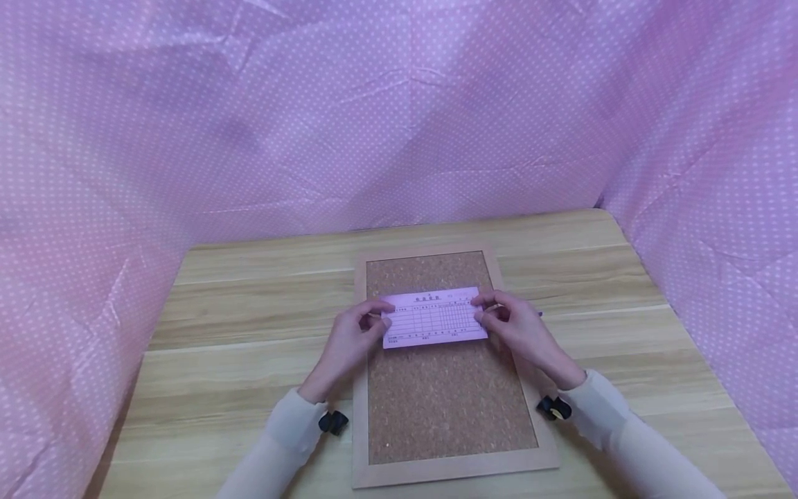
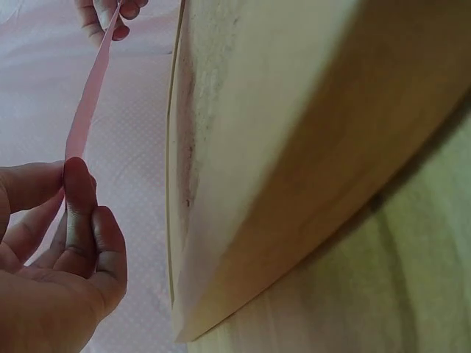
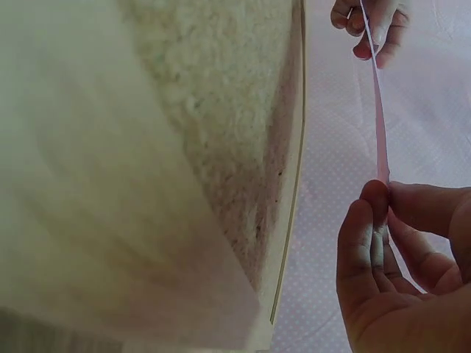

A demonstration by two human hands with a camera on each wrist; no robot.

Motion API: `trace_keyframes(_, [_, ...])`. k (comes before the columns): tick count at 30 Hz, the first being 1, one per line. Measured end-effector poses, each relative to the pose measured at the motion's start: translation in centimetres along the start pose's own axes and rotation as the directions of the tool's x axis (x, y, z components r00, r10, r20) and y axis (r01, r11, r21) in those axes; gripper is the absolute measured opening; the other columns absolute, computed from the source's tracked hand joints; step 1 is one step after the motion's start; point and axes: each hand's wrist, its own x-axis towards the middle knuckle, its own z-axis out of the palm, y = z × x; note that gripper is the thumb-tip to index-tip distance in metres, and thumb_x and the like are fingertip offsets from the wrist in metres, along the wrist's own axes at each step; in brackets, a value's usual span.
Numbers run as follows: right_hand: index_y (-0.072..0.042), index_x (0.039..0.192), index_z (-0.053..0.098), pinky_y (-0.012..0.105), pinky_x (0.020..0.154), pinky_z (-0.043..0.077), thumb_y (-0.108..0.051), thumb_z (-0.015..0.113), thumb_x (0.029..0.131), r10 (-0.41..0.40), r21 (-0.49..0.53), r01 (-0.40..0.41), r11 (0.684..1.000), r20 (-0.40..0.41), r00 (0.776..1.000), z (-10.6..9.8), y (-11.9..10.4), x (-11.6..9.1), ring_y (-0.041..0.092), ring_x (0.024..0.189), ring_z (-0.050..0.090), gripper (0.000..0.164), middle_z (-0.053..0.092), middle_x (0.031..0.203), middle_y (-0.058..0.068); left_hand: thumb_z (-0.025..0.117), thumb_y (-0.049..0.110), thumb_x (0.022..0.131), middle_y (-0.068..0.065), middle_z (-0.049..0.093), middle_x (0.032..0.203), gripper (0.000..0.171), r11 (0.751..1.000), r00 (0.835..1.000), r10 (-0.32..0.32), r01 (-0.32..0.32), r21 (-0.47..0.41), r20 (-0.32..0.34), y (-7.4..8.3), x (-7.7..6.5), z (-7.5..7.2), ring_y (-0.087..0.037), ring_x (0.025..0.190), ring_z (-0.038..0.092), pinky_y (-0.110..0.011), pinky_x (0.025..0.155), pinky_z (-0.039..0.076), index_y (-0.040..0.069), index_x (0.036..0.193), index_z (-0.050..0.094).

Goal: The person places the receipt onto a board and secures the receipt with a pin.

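Note:
A pink printed form slip with ruled lines and a table is held up by both hands above a cork board in a pale wooden frame. My left hand pinches the slip's left edge between thumb and fingers. At the opposite edge, my right hand pinches it the same way. Seen edge-on in the left wrist view, the slip is thin and apart from the board. The right wrist view shows it stretched between the two hands too.
The board lies on a light wood-grain table. A small dark tip shows just beyond the right hand; its kind is unclear. Pink dotted cloth hangs behind the table and along its sides. Black wrist devices sit at both cuffs.

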Motion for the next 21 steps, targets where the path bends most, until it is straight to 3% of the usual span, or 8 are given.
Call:
trace_keyframes(4, [-0.006,0.121,0.069,0.028,0.052,0.048,-0.009,0.07,0.099,-0.005,-0.032,0.005,0.999,0.01,1.0,0.0,0.2,0.1,0.02,0.068,0.057,0.022,0.067,0.108,0.011,0.071,0.002,0.093,-0.004,0.067,0.099,0.017,1.0,1.0,-0.001,0.0,0.03,0.013,-0.3,0.1,0.2,-0.017,0.083,0.06,-0.029,0.074,0.05,0.008,0.109,0.075])
trace_keyframes(12, [-0.006,0.118,0.071,0.027,0.055,0.047,-0.009,0.071,0.097,-0.029,-0.072,0.03,0.997,0.023,0.999,0.1,0.5,0.4,0.019,0.072,0.057,0.021,0.068,0.097,0.007,0.071,0.004,0.094,-0.009,0.066,0.128,0.018,0.997,0.999,-0.024,0.021,0.075,0.043,-0.3,0.2,0.3,-0.017,0.091,0.06,-0.033,0.079,0.051,0.008,0.11,0.077])
trace_keyframes(21, [-0.002,0.118,0.072,0.027,0.06,0.05,-0.004,0.071,0.095,-0.053,-0.11,0.06,0.992,0.063,0.997,0.0,1.1,0.7,0.017,0.078,0.06,0.023,0.07,0.1,0.01,0.072,0.004,0.094,-0.006,0.066,0.121,0.023,0.991,0.997,-0.023,0.011,0.137,0.08,-0.6,0.2,0.4,-0.016,0.094,0.061,-0.034,0.082,0.052,0.007,0.117,0.076])
